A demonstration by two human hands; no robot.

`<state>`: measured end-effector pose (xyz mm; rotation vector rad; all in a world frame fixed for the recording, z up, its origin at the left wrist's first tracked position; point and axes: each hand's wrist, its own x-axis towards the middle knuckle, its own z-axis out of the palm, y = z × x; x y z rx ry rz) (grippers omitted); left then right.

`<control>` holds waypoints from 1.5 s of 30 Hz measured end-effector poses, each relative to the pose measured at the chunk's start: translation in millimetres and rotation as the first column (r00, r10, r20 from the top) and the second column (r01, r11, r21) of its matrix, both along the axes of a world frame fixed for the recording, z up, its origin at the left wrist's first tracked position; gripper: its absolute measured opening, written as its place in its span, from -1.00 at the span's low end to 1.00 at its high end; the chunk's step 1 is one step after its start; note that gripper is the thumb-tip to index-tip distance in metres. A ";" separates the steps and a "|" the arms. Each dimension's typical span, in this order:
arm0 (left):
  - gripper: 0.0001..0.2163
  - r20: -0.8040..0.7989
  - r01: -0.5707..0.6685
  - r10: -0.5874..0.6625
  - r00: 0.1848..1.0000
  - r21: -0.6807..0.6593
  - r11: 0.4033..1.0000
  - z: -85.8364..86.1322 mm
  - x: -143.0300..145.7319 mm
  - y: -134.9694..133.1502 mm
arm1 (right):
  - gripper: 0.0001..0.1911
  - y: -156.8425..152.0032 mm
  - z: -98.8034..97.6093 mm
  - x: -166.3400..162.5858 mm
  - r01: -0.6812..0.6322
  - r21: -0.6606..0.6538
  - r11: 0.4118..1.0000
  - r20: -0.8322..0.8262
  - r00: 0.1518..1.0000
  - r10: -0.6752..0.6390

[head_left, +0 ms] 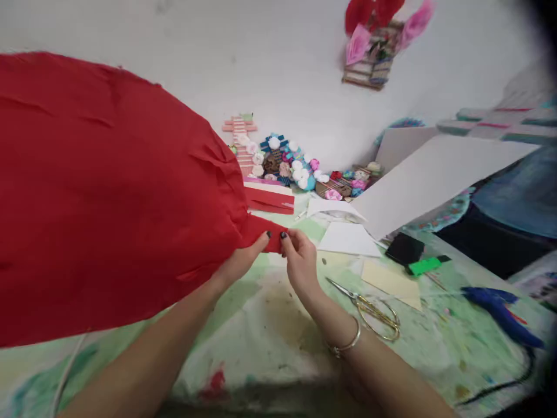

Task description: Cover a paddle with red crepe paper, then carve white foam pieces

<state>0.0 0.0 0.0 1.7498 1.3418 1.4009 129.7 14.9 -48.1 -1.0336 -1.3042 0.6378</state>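
Note:
A large sheet of red crepe paper (pixel 100 191) billows across the left half of the head view and narrows to a gathered end near the middle. My left hand (pixel 243 261) pinches that gathered end from below. My right hand (pixel 298 261), with a bangle on its wrist, pinches the same red end from the right, fingertips nearly touching the left hand's. Both hands hover just above a green, paint-stained table cover (pixel 270 337).
Gold-handled scissors (pixel 374 310) lie right of my right wrist. Beyond are cream and white paper pieces (pixel 348 238), a black block (pixel 404 248), a green marker (pixel 424 266), a large white board (pixel 430 180), red paper strips (pixel 270 200), paper flowers (pixel 296 165) and a blue glue gun (pixel 500 310).

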 end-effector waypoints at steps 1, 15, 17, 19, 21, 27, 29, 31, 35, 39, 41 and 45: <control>-0.74 0.010 0.009 -0.009 1.000 -0.005 1.000 -0.3 -0.2 0.2 | -0.78 0.2 0.0 0.8 -0.001 0.001 1.000 0.000 1.000 0.001; -0.75 0.068 0.067 -0.065 0.996 -0.027 0.997 -1.1 -0.1 2.0 | -0.81 -2.4 3.3 2.5 -0.069 -0.010 0.998 -0.077 0.995 0.068; -0.76 0.072 0.052 -0.050 0.996 -0.026 0.998 -0.9 -0.5 1.6 | -0.80 -3.2 4.2 2.6 -0.093 -0.005 0.996 -0.103 0.990 0.092; -0.75 0.072 0.046 -0.043 0.996 -0.032 0.998 -2.0 -1.3 1.9 | -0.78 -3.8 4.6 2.1 -0.104 -0.003 0.995 -0.121 0.987 0.103; -0.72 0.057 0.038 -0.035 0.998 -0.056 0.998 -3.7 -2.3 2.8 | -0.75 -3.9 4.1 1.2 -0.099 -0.006 0.995 -0.113 0.989 0.098; -0.74 0.092 0.024 -0.020 0.996 -0.036 0.999 -3.9 -1.5 2.4 | -0.77 -3.1 0.2 -0.5 -0.051 0.011 0.999 -0.018 0.999 0.051; -0.74 0.120 0.012 -0.008 0.993 -0.027 1.000 -3.1 -0.4 1.4 | -0.76 -3.1 -0.5 -0.3 -0.040 0.025 0.999 0.001 0.999 0.040; -0.74 0.136 0.015 -0.010 0.991 -0.033 0.999 -2.8 0.2 1.0 | -0.76 -2.6 -1.1 -0.5 -0.035 0.032 0.999 0.018 0.999 0.035; -0.75 0.149 0.016 -0.011 0.989 -0.028 0.999 -2.7 -0.5 1.1 | -0.72 -4.5 0.6 2.3 -0.058 0.004 0.998 0.039 0.998 0.058; -0.73 0.100 -0.074 0.084 0.991 -0.098 0.992 -1.0 -2.5 0.7 | -0.66 -27.9 14.5 30.3 -0.033 -0.064 0.997 0.178 0.983 0.044; -0.72 0.065 -0.093 0.102 0.993 -0.126 0.988 0.0 -3.0 0.1 | -0.65 -49.8 22.6 62.4 0.082 -0.044 0.996 0.346 0.936 -0.062; -0.71 0.066 -0.073 0.083 0.994 -0.131 0.989 1.2 0.7 -1.4 | -0.60 -96.7 20.0 167.8 0.583 0.144 0.800 0.628 0.571 -0.529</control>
